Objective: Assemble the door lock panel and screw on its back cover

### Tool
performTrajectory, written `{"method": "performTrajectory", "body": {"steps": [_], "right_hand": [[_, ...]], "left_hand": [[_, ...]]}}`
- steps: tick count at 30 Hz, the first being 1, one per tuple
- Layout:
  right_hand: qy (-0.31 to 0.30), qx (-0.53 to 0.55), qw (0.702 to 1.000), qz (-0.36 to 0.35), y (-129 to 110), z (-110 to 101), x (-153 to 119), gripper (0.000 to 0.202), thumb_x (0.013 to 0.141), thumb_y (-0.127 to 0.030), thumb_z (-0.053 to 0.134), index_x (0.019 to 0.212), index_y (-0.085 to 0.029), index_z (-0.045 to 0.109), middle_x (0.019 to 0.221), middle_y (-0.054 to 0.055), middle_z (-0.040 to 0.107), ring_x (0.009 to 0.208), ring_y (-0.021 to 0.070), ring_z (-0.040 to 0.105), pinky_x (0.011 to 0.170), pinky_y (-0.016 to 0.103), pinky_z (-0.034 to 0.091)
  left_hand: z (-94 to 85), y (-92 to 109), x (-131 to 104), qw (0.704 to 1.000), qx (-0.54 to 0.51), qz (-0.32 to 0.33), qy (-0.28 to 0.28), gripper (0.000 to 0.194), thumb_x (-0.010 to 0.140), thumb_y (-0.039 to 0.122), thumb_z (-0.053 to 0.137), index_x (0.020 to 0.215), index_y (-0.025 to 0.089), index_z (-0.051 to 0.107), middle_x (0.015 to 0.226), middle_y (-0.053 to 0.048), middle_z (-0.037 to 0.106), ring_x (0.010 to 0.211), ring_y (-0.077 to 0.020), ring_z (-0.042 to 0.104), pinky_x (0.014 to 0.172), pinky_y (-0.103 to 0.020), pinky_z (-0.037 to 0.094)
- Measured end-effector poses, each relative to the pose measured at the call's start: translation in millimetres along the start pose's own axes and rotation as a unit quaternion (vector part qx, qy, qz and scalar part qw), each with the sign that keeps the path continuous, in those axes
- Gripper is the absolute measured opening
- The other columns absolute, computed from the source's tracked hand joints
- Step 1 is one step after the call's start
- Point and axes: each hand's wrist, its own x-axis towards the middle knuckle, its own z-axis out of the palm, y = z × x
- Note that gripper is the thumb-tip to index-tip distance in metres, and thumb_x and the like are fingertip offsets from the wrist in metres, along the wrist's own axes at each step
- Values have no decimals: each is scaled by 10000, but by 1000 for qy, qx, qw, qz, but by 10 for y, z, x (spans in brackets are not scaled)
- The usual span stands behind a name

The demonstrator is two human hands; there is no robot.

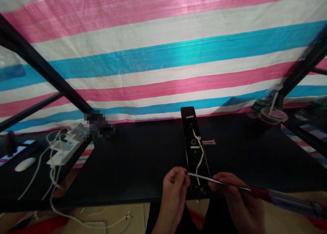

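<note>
A long black panel [189, 125] lies lengthwise on the black table, with a white cable [201, 155] running down its face. My right hand [233, 193] is closed round the metal shaft of a long screwdriver [260, 194], whose red and clear handle extends to the right. The shaft crosses over the near part of the panel. At its tip, my left hand [177, 183] is pinched closed beside the panel's left edge; whatever lies between those fingertips is too small to name. A small clear-and-pink packet [208, 142] rests just right of the panel.
A lidded cup with a straw [273, 115] and green bottles stand at the back right. On the left are a white power strip [66, 150], tangled cables and a white mouse [25, 164]. Dark frame bars [48, 68] flank a striped sheet [153, 63].
</note>
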Motion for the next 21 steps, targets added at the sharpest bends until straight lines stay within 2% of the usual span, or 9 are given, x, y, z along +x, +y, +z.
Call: {"method": "performTrajectory", "body": {"steps": [4, 6, 8, 10, 13, 15, 18, 21], "right_hand": [[95, 86, 988, 83, 124, 177, -11, 164, 919, -380, 715, 930, -240, 798, 972, 80, 787, 745, 195, 780, 705, 290, 659], [127, 95, 985, 75, 141, 256, 90, 181, 929, -383, 704, 934, -222, 787, 955, 76, 789, 758, 187, 780, 731, 287, 654], [133, 67, 989, 27, 126, 296, 279, 186, 946, -373, 681, 963, -208, 763, 975, 75, 781, 806, 196, 779, 758, 315, 650], [104, -3, 994, -28, 96, 309, 526, 197, 967, -374, 645, 981, -201, 738, 970, 72, 772, 833, 208, 774, 769, 343, 644], [14, -127, 988, -84, 80, 328, 876, 235, 979, -411, 610, 946, -206, 719, 880, 61, 765, 790, 209, 767, 745, 346, 633], [-23, -176, 978, -114, 111, 356, 1027, 249, 975, -431, 604, 919, -212, 709, 863, 59, 755, 770, 210, 761, 735, 350, 630], [-64, -209, 968, -125, 195, 402, 1118, 254, 984, -424, 581, 911, -210, 698, 872, 67, 744, 737, 201, 755, 708, 336, 626], [-91, -248, 955, -137, 261, 428, 1128, 249, 993, -392, 556, 889, -213, 694, 868, 72, 740, 743, 202, 751, 713, 335, 614]], "left_hand": [[97, -13, 71, 998, 9, 60, 30, 400, 564, 451, 957, 741, 149, 764, 630, -1, 641, 570, -82, 573, 574, -199, 492], [108, 6, 195, 994, 63, 84, 8, 420, 625, 449, 922, 895, 156, 786, 717, -34, 705, 645, -119, 639, 640, -233, 534], [81, 32, 379, 983, 147, 104, -22, 523, 670, 425, 890, 1106, 169, 756, 874, -76, 766, 777, -169, 706, 746, -283, 566], [36, 34, 587, 963, 233, 133, -16, 583, 694, 415, 862, 1203, 173, 713, 991, -103, 780, 891, -215, 732, 830, -334, 573], [-4, -64, 826, 939, 301, 167, 25, 527, 734, 404, 821, 1193, 171, 708, 1172, -148, 751, 1084, -268, 712, 932, -384, 557], [11, -183, 894, 942, 293, 166, 7, 507, 761, 395, 794, 1204, 168, 696, 1214, -151, 739, 1139, -275, 699, 978, -395, 547], [65, -350, 897, 953, 247, 170, -42, 487, 795, 364, 755, 1233, 171, 664, 1224, -141, 737, 1120, -259, 712, 992, -391, 549], [94, -431, 878, 958, 219, 181, -48, 463, 815, 348, 732, 1237, 176, 648, 1210, -138, 741, 1083, -250, 724, 961, -382, 563]]}}
